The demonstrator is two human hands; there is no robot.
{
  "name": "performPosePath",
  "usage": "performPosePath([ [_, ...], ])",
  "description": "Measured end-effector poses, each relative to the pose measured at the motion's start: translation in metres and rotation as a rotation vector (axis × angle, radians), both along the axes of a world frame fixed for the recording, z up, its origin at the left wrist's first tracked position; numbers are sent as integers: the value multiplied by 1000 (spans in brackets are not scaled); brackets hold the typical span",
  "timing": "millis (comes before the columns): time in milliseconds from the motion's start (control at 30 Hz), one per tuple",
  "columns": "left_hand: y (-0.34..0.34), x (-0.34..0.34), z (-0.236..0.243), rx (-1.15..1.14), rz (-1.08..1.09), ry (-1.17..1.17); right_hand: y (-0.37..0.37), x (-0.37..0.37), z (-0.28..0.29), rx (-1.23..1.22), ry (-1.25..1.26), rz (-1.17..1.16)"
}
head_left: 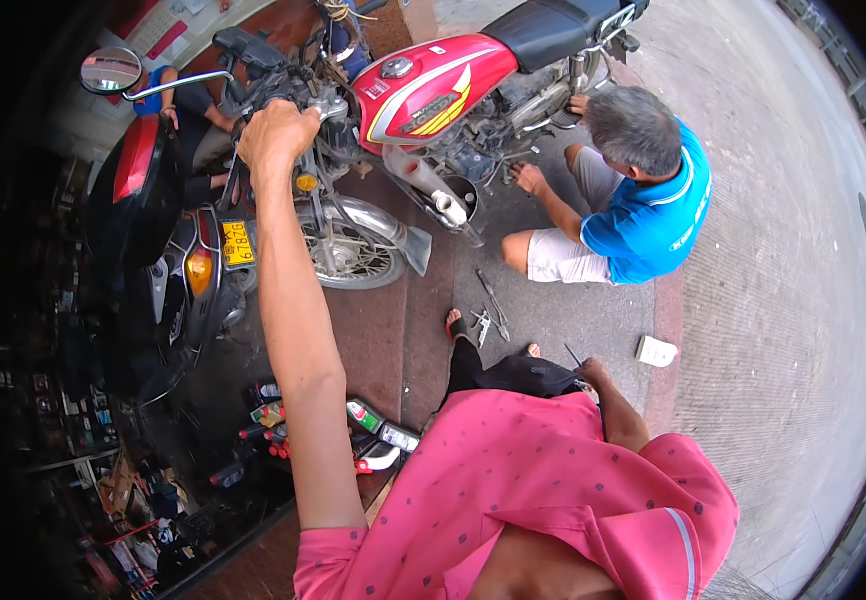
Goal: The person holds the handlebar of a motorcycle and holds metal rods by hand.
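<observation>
My left hand (278, 135) is clenched round the handlebar (263, 75) of the red motorbike (433, 85). If that grip slackens, I reckon the bike could tip onto the crouching person (633, 200) working at its engine. My right hand (590, 372) rests at my hip; its fingers I cannot make out.

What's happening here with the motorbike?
A person in a pink shirt stands over a red motorcycle, their left hand gripping its handlebar. Their right hand hangs down by their hip, and whether it holds anything cannot be told. A second person in a blue shirt crouches beside the engine, both hands down at the bike. Hand tools lie on the pavement between them.
</observation>
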State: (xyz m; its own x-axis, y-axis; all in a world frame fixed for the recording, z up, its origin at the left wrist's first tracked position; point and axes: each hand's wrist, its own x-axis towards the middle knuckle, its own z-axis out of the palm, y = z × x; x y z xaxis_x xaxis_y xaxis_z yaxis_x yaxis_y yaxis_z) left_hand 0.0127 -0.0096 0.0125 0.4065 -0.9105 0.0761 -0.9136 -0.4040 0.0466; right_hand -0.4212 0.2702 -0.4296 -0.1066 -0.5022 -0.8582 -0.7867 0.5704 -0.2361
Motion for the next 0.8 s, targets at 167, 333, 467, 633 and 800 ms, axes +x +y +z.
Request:
performPosePath([
  [167,-7,-8,0,21,1,-14,-4,10,-7,-146,17,238],
  [333,-1,-3,14,-4,23,-30,-29,19,-1,-242,-30,-24],
  [467,-2,-4,6,-20,31,-1,-57,23,9,-259,-297,-548],
  [633,0,-14,1,-92,-14,26,-51,20,1,-182,-532,-1211],
  [800,7,-8,2,-119,6,59,-48,13,-14,-48,-557,-1346],
])
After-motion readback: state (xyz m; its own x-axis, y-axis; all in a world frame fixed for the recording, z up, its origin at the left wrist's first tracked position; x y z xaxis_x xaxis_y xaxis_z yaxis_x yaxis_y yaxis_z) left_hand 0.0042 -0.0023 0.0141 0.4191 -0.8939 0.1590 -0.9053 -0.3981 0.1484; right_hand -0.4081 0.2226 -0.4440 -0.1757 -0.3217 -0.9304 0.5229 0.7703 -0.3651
